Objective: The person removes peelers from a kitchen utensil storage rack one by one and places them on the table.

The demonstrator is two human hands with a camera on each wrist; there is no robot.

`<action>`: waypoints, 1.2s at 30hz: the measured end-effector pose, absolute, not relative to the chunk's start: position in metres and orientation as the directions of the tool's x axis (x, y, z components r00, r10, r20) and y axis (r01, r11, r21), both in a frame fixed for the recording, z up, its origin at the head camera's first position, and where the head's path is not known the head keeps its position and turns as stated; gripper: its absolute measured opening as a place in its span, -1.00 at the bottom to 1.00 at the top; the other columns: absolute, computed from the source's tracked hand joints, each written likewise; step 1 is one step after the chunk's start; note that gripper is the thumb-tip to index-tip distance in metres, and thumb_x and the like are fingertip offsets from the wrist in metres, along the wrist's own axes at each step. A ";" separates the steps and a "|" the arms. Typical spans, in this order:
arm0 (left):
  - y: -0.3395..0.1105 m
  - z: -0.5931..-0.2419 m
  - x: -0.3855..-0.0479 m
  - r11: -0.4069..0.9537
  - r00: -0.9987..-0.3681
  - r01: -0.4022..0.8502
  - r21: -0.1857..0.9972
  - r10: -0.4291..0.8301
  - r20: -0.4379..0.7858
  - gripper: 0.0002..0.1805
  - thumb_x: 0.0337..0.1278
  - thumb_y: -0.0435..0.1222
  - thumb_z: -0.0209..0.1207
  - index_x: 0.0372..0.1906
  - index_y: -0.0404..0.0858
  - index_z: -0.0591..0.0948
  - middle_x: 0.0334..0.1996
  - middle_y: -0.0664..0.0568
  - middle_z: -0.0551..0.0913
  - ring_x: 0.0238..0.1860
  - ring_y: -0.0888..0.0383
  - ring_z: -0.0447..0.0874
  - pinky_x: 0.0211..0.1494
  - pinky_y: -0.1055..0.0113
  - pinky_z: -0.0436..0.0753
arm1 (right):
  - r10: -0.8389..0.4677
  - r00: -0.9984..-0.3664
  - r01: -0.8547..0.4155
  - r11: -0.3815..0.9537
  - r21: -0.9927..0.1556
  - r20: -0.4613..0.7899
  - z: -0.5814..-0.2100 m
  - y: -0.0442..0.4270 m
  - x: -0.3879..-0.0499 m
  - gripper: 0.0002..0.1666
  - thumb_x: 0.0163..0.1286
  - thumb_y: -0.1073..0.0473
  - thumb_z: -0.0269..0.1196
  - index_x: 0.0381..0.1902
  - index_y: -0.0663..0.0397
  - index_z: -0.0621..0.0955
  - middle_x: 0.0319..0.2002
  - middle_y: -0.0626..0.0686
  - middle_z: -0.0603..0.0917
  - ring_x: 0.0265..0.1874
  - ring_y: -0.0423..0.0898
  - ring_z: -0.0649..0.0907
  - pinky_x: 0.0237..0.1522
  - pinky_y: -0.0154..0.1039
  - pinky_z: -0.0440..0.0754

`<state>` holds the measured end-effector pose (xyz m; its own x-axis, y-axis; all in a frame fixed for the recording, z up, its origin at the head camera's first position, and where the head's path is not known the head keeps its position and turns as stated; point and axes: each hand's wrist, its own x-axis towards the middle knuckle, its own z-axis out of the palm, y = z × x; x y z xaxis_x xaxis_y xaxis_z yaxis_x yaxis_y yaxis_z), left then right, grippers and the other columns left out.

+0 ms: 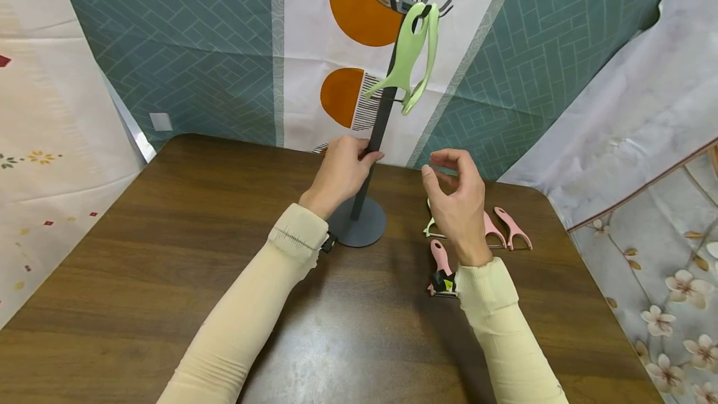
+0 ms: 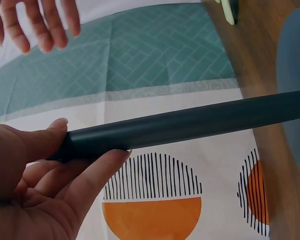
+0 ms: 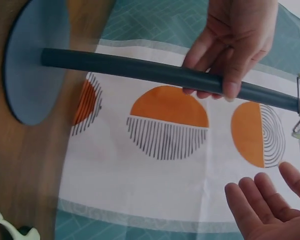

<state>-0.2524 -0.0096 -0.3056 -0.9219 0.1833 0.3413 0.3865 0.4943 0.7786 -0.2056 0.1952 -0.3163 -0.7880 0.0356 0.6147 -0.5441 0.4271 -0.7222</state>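
Observation:
My left hand [image 1: 342, 173] grips the dark upright pole [image 1: 381, 120] of a hook stand, thumb on one side and fingers on the other. The stand's round grey base [image 1: 370, 229] rests on the table. High on it, two light-green Y-shaped peelers [image 1: 408, 55] hang from a hook. To the right of the pole, my right hand [image 1: 457, 198] is raised with fingers loosely bent, holding nothing. Its palm and fingers [image 3: 270, 205] show apart from the pole in the right wrist view. Behind and below it lie pink peelers [image 1: 512, 226] and a green peeler [image 1: 430, 229], partly hidden.
Another pink peeler [image 1: 440, 256] lies nearer on the brown wooden table [image 1: 224, 267], its lower part behind a small black device at my right wrist. Several more hooks [image 1: 443, 5] branch from the stand's top. A patterned cloth [image 1: 213, 48] hangs behind the table.

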 end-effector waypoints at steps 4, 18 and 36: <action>-0.011 -0.305 -0.252 0.501 -0.927 0.374 0.780 0.178 0.330 -0.77 0.40 -0.20 0.26 -0.07 -0.27 0.78 -0.55 -0.02 0.62 -0.55 0.12 0.42 -0.49 0.36 0.31 | 0.020 -0.774 -0.579 0.381 -0.721 0.632 -0.309 0.191 -0.208 -0.60 0.42 0.22 0.29 0.16 0.26 0.56 0.08 0.07 0.63 0.11 -0.10 0.64 0.16 -0.28 0.65; -0.013 -0.299 -0.254 0.521 -0.942 0.335 0.786 0.207 0.264 -0.75 0.41 -0.22 0.24 -0.09 -0.33 0.78 -0.33 -0.17 0.80 -0.45 0.11 0.54 -0.40 0.36 0.46 | 0.009 -0.760 -0.609 0.342 -0.716 0.650 -0.290 0.182 -0.210 -0.60 0.45 0.17 0.27 0.19 0.14 0.55 0.07 0.06 0.62 0.10 -0.06 0.66 0.19 -0.23 0.64; -0.013 -0.300 -0.256 0.507 -0.936 0.350 0.788 0.226 0.271 -0.78 0.42 -0.24 0.23 -0.15 -0.32 0.77 -0.41 -0.17 0.76 -0.46 0.10 0.55 -0.39 0.33 0.48 | -0.063 -0.800 -0.574 0.370 -0.731 0.596 -0.256 0.166 -0.199 -0.38 0.44 0.24 0.27 0.39 0.23 0.36 0.29 0.27 0.47 0.33 0.05 0.52 0.46 -0.07 0.41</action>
